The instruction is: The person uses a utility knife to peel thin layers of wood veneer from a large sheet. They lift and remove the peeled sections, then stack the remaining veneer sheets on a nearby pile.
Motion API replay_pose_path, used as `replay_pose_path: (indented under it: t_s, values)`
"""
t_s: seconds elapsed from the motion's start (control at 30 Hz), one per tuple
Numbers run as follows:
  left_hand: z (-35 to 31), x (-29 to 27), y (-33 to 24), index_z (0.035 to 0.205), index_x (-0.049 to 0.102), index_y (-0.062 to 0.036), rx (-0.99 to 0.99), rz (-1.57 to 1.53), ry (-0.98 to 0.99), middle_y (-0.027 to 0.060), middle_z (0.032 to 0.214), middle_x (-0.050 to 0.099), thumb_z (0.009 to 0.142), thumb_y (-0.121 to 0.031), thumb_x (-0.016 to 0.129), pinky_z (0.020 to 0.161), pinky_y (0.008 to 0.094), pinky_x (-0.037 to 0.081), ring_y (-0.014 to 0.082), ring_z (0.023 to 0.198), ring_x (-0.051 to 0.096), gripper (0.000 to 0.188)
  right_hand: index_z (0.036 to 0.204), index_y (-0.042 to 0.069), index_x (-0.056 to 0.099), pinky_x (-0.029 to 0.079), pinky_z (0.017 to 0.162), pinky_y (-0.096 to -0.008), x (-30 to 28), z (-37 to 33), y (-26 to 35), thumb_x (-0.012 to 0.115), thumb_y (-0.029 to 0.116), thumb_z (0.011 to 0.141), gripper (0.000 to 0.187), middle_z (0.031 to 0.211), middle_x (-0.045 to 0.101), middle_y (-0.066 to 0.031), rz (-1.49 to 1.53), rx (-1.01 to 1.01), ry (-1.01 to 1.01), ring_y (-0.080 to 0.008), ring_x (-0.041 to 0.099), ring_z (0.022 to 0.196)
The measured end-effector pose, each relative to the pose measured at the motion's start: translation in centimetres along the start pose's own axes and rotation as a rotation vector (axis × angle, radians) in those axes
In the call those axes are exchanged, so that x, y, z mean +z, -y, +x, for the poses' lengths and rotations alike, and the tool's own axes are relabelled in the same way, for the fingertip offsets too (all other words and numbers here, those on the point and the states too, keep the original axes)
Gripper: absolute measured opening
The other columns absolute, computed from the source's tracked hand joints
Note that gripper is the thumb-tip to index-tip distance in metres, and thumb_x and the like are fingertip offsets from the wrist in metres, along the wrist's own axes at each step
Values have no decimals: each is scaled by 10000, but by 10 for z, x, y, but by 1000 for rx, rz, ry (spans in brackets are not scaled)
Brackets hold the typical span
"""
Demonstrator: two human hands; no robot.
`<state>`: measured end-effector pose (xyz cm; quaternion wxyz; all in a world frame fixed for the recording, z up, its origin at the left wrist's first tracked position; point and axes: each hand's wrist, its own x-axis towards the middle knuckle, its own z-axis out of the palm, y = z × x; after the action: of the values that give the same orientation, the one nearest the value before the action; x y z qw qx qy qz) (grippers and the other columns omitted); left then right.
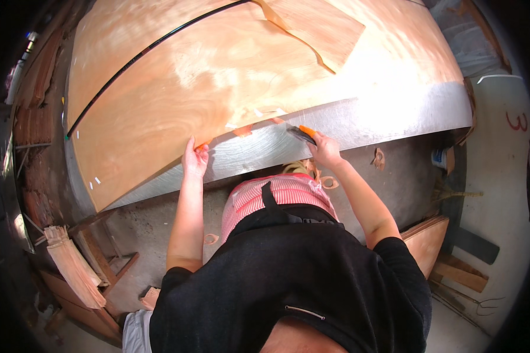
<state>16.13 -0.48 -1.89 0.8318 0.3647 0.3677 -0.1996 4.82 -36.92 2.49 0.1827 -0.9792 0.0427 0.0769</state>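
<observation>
Both our hands work the veneer sheet (pixel 206 76): left hand (pixel 194 157) pinches its edge, right hand (pixel 325 150) grips an orange knife (pixel 303 133), blade partly hidden.

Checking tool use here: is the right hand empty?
No. The right hand grips an orange-handled utility knife with its blade end at the edge of the wood veneer sheet.
</observation>
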Motion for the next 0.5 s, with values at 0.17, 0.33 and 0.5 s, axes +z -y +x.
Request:
replay_pose_path:
  t_s: [0.17, 0.33, 0.5]
  values:
    - [-20, 28, -20, 868, 546, -80, 148, 100, -16, 35, 687, 589, 797, -288, 570, 378, 162, 393, 92, 492, 530, 221, 888, 50, 542, 457, 638, -412, 12, 18, 27, 481, 242, 797, 221, 860, 556, -129, -33, 0, 84, -319, 566, 732]
    - [-29, 29, -26, 907, 534, -73, 218, 134, -46, 48, 697, 576, 799, -283, 571, 408, 185, 369, 97, 507, 516, 239, 906, 87, 573, 462, 678, -398, 15, -9, 31, 508, 309, 769, 269, 810, 597, -147, 12, -285, 450, -321, 580, 724]
    - [-51, 23, -18, 944, 534, -65, 267, 231, -29, 41, 734, 574, 800, -298, 572, 438, 172, 361, 86, 538, 504, 277, 854, 77, 597, 439, 576, -343, 25, -11, -34, 502, 365, 803, 308, 640, 583, -73, 792, 251, -153, -204, 550, 570]
